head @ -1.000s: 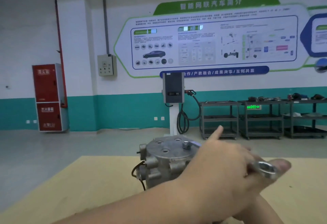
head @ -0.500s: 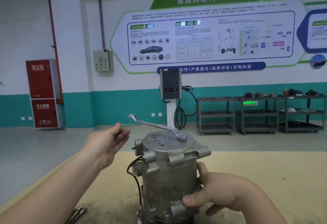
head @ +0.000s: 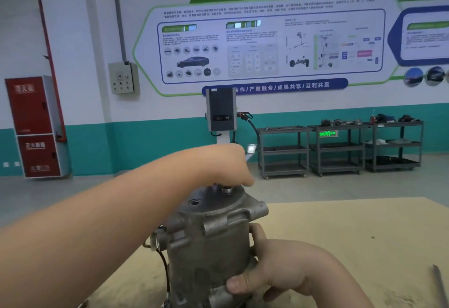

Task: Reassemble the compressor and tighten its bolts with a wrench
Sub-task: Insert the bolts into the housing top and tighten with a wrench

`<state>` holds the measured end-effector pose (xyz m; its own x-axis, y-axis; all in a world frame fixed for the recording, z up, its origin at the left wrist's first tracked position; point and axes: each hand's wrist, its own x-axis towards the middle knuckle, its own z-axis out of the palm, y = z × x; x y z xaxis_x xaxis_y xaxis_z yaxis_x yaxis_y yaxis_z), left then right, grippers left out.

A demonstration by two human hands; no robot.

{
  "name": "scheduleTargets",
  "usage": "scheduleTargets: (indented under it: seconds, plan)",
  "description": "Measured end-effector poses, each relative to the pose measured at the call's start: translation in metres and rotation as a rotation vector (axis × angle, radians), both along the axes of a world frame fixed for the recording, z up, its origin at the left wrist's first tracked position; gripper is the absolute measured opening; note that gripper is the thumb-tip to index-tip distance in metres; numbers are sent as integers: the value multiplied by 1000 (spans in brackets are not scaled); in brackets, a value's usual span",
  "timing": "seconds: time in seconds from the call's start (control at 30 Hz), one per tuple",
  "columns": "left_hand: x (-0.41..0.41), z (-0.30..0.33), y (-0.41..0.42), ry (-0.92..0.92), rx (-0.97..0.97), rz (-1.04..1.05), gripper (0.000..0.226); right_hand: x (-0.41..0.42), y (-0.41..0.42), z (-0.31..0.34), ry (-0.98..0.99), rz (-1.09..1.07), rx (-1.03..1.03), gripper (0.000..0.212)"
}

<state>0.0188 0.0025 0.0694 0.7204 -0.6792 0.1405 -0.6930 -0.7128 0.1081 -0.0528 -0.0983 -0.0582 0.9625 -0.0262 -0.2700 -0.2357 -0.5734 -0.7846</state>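
Metal wrench mostly hidden inside left hand; compressor base cropped.

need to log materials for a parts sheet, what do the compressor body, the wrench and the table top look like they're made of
Compressor body: looks like cast aluminium, dull grey and slightly rough, with moulded lugs and rounded edges.
Wrench: only its end shows past the left hand; bright, shiny metal, probably plated steel.
Table top: matte tan with small specks, possibly fibreboard or cardboard sheet; the picture leaves that open.
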Motion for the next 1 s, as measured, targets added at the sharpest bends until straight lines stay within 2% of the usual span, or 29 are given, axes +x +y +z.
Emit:
scheduleTargets:
  seconds: [0.03,0.17,0.27,0.33,0.4,0.43,0.47,0.53,0.6,0.7,0.83,0.9,0.97,1.0]
  plan:
    - [-2,-2,-4,-43,34,-48,15,0,0,1,-1,0,-12,100]
    - [-15,-8,10,45,-60,-282,45,-4,-1,7,-8,7,-126,98]
    - [-26,-23,36,43,-117,-463,32,-18,-10,19,-56,-26,-202,84]
    - [-29,-43,56,-78,-231,-526,25,-30,-16,29,-106,-60,-213,77]
    - [-33,-60,79,-130,-461,-539,6,-40,-17,38,-147,-119,-181,65]
    - [-34,-66,89,-111,-613,-530,12,-42,-15,42,-189,-160,-161,56]
    - [-34,-73,98,-34,-797,-484,29,-43,-12,46,-252,-203,-151,44]
    - [-33,-80,106,235,-1191,-276,48,-42,1,53,-419,-295,-188,23]
    - [-25,-86,107,252,-1406,-79,54,-38,17,57,-566,-352,-330,32]
    - [-14,-88,103,160,-1405,44,55,-35,40,59,-648,-300,-510,54]
    - [12,-97,99,312,-1318,45,74,-33,56,63,-772,-281,-391,42]
    - [21,-107,101,337,-1183,-25,98,-28,63,62,-844,-300,-326,32]
    - [23,-112,107,366,-1054,-112,135,-20,70,61,-878,-320,-284,31]
    - [23,-113,110,397,-1005,-147,145,-16,72,60,-891,-334,-261,30]
